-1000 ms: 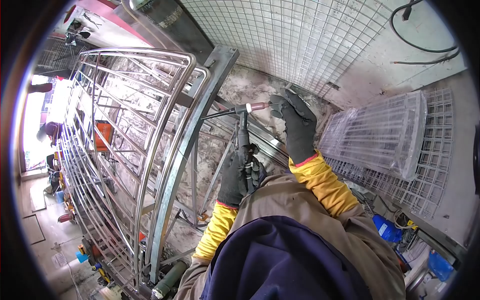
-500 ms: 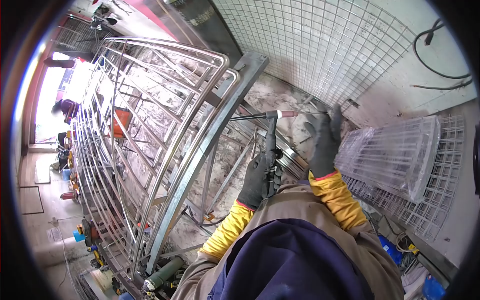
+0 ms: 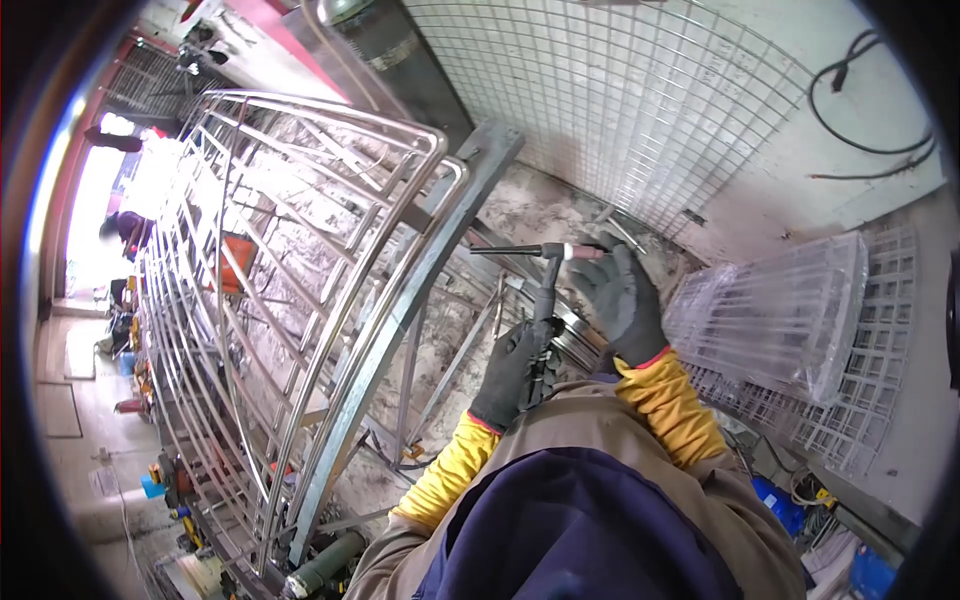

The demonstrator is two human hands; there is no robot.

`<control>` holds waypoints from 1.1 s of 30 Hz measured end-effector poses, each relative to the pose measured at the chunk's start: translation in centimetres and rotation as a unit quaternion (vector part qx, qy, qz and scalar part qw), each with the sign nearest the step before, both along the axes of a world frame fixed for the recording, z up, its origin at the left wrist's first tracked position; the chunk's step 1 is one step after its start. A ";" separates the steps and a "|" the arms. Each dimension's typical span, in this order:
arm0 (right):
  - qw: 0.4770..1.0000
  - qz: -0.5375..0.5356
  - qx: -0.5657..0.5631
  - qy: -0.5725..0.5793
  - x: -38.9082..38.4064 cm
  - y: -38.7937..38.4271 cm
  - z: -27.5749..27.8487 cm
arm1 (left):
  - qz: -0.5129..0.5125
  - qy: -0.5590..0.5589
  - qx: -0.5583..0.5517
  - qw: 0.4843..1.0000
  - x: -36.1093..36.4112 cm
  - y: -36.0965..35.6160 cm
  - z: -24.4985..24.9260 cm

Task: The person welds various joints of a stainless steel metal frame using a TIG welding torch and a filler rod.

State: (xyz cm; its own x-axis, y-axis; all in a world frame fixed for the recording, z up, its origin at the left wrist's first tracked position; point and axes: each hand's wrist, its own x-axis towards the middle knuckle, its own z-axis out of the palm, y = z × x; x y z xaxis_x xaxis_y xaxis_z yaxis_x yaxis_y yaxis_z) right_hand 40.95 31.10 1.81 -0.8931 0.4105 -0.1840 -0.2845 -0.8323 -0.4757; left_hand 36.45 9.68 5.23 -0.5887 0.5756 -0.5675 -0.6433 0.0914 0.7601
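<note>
Left hand (image 3: pixel 510 375) clamped on the black TIG welding torch (image 3: pixel 545 300); right hand (image 3: pixel 622 298) closed about its pink ceramic nozzle (image 3: pixel 582 252) — no arc lit; welding of the curved steel frame (image 3: pixel 400 320) judged pending.

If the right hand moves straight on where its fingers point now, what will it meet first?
Probably the welding torch's pink nozzle: the right hand curls just beside it, fingertips seemingly touching, though depth is unclear.
</note>
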 end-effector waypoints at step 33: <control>0.999 0.018 0.017 0.030 -1.6 -4.8 2.2 | -0.028 0.004 0.186 0.982 0.6 -1.2 -1.5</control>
